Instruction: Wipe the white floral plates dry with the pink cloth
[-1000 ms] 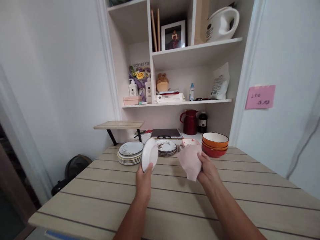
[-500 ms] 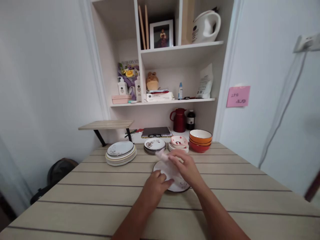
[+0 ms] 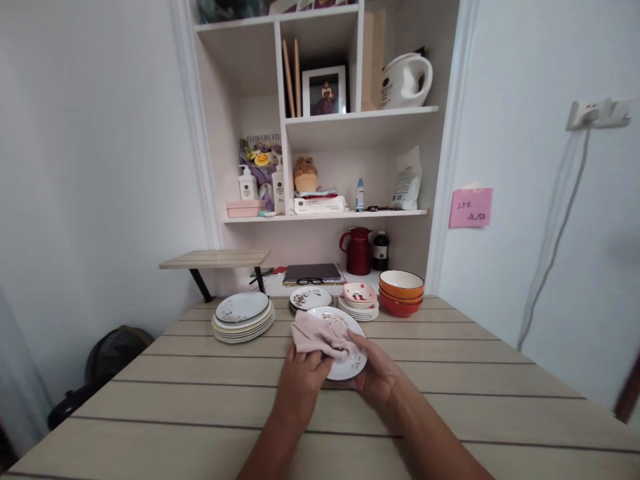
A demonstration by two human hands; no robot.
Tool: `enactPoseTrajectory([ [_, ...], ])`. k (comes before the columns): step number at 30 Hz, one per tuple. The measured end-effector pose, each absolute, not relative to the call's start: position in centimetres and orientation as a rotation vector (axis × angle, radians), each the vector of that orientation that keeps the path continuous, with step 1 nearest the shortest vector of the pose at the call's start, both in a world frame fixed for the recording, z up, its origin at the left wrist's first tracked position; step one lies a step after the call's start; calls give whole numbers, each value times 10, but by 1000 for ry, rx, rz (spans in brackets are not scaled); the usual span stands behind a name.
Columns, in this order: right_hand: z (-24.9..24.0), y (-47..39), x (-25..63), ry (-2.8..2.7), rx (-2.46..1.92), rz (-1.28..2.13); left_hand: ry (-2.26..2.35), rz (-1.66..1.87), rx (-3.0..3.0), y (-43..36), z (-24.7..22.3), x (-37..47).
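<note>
A white plate (image 3: pixel 354 365) with a dark rim and flower print is tilted up above the table, gripped at its right edge by my right hand (image 3: pixel 377 377), thumb on top and fingers underneath. Over the plate's left part lies a crumpled pale pink cloth (image 3: pixel 317 335). My left hand (image 3: pixel 305 377) is closed on the cloth's lower edge, at the plate's lower left. Just behind are a stack of small flowered plates (image 3: pixel 310 298) and white dishes topped by a pink patterned bowl (image 3: pixel 360 294).
Larger stacked plates (image 3: pixel 243 308) stand at the left, near a small raised wooden stand (image 3: pixel 215 259). Orange and red bowls (image 3: pixel 401 285) stand at the back right. Behind the wooden table (image 3: pixel 200 393) are a red jug (image 3: pixel 358 252), a dark bottle and shelves.
The plate has been lifted and tilted. My right hand has gone from the cloth to the plate's right edge. The cloth now lies over the plate's left part, under my left hand. The view has tilted up slightly.
</note>
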State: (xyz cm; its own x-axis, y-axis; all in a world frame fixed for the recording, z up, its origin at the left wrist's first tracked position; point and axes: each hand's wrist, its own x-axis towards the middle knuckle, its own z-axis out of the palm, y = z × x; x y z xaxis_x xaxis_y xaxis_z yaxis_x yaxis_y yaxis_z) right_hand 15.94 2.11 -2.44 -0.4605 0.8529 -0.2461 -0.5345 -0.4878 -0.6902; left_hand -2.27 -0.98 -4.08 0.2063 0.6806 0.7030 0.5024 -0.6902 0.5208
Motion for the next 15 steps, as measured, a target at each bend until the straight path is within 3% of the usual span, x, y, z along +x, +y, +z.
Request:
enactPoseTrajectory([
  [4,-35,19,140,-436,-685,2020,1448,1283,2856,-5,-53,-24],
  [7,-39,25,138,-303,-660,1907,1618,1152,2962,-8,-56,-17],
  [11,-41,31,143,-245,-659,1834,1444,1060,3002,-22,-46,-9],
  [15,-41,32,144,-234,-709,1777,1190,1312,2993,-32,-34,-11],
])
